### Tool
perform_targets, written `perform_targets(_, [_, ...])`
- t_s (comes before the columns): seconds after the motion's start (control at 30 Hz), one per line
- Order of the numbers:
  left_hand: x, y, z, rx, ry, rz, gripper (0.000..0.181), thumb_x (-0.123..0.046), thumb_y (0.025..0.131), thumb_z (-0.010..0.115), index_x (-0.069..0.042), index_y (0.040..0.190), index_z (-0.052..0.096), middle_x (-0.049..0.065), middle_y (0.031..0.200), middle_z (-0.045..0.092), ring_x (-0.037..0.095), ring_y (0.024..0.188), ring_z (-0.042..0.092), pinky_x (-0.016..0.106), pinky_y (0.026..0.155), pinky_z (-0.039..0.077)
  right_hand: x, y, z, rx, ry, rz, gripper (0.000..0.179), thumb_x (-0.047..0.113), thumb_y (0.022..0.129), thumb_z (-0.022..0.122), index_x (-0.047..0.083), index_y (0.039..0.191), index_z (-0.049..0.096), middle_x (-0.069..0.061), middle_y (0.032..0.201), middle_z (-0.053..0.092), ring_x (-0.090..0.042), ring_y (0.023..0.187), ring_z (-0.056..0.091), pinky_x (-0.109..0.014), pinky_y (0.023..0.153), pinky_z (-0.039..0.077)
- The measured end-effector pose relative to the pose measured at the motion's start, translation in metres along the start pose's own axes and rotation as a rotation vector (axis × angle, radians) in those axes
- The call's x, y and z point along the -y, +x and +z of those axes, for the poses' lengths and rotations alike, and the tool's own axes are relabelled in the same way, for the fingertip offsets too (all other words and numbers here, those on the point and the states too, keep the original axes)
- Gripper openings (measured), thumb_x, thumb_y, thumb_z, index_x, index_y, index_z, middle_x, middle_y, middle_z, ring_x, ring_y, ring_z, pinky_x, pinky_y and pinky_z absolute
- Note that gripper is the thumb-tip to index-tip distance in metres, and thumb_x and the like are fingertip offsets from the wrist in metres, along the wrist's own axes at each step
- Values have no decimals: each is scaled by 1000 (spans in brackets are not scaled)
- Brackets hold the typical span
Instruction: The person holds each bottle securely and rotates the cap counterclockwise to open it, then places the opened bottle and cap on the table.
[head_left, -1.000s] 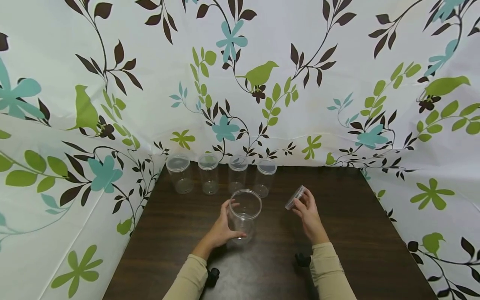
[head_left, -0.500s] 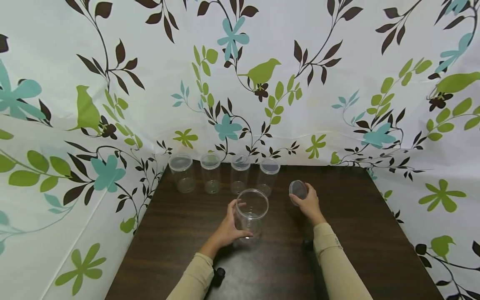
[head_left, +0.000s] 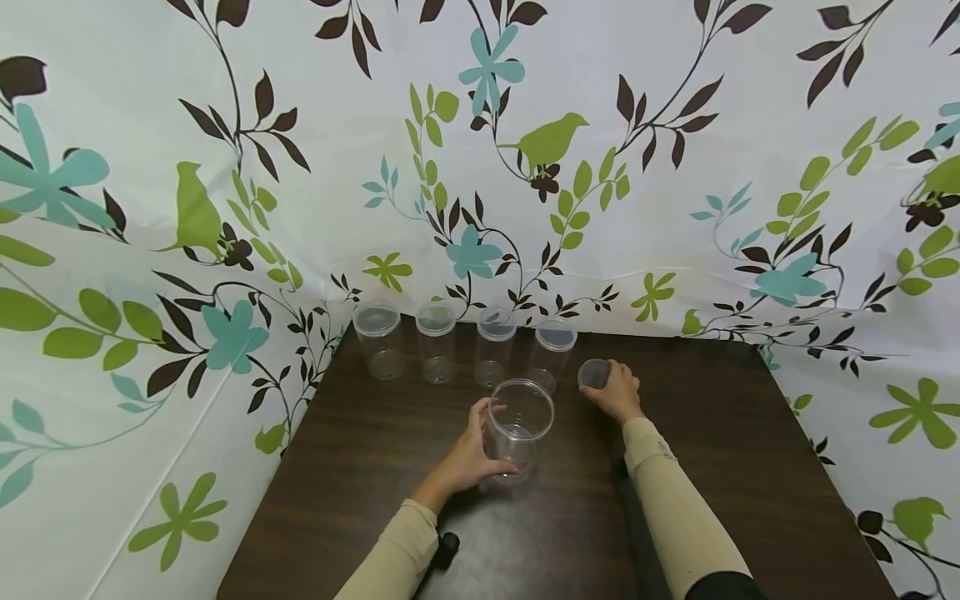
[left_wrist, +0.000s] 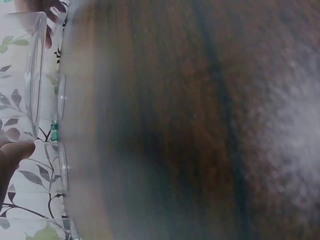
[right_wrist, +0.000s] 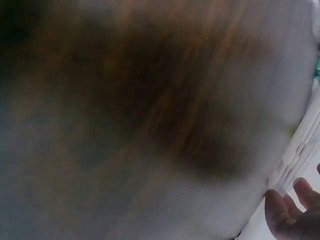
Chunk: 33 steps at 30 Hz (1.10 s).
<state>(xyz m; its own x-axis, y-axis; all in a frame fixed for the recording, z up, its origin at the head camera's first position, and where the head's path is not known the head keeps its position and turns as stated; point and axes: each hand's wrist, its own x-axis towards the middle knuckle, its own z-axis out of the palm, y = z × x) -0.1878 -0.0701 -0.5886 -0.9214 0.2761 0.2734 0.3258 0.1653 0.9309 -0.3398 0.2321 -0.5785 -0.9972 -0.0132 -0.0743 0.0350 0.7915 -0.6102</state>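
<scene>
My left hand [head_left: 472, 454] holds a clear plastic jar [head_left: 522, 429], upright and without a lid, its fingers and thumb around the side. The thumb and part of the jar [left_wrist: 35, 75] show at the edge of the left wrist view. My right hand [head_left: 621, 392] pinches a clear round lid [head_left: 593, 374] by its edge, low over the table just right of the row of jars. The same lid [right_wrist: 295, 155] appears edge-on between fingertips [right_wrist: 280, 202] in the right wrist view.
Several lidded clear jars stand in a row at the back of the dark wooden table [head_left: 555, 542], the rightmost jar [head_left: 550, 358] partly behind the held one. A patterned white cloth [head_left: 315, 200] rises behind and beside the table.
My right hand has moved forward and down toward the back of the table, turning the lid from edge-on to face-up. The left hand still holds the jar; the view has shifted slightly.
</scene>
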Motion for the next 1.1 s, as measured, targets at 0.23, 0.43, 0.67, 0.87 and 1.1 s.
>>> perform_targets(0.23, [-2, 9, 6, 21, 9, -14, 112, -2, 66, 95, -3, 146, 17, 21, 152, 42, 39, 143, 37, 47, 116, 32, -6, 19, 5, 45, -92, -16, 94, 35, 88, 80, -6, 153, 27, -37, 152, 21, -58, 133, 25, -71, 100, 35])
perform_targets(0.43, [1, 17, 12, 23, 12, -19, 112, 0, 66, 94, -3, 147, 16, 19, 152, 42, 37, 145, 36, 49, 116, 31, -15, 28, 11, 26, -134, -35, 95, 39, 86, 82, -8, 151, 30, -37, 150, 27, -57, 129, 30, -70, 97, 37])
perform_targets(0.67, [5, 26, 18, -11, 28, 2, 111, -2, 64, 95, -4, 144, 17, 23, 147, 45, 44, 142, 38, 51, 116, 30, -16, 29, 16, 15, -173, -65, 99, 43, 85, 82, -9, 151, 30, -36, 151, 29, -55, 128, 32, -67, 99, 39])
perform_targets(0.87, [5, 34, 23, -20, 10, -27, 111, -2, 62, 96, -7, 144, 21, 28, 145, 44, 43, 142, 39, 51, 116, 30, -13, 26, 15, 15, -178, -60, 99, 42, 86, 82, -9, 152, 30, -36, 151, 29, -55, 127, 32, -66, 99, 39])
perform_targets(1.1, [9, 43, 30, -10, -2, -33, 112, -2, 61, 97, -7, 143, 20, 30, 145, 45, 43, 139, 42, 52, 115, 31, -15, 25, 16, -1, -189, -49, 97, 43, 85, 82, -8, 151, 33, -34, 151, 32, -54, 127, 34, -65, 99, 40])
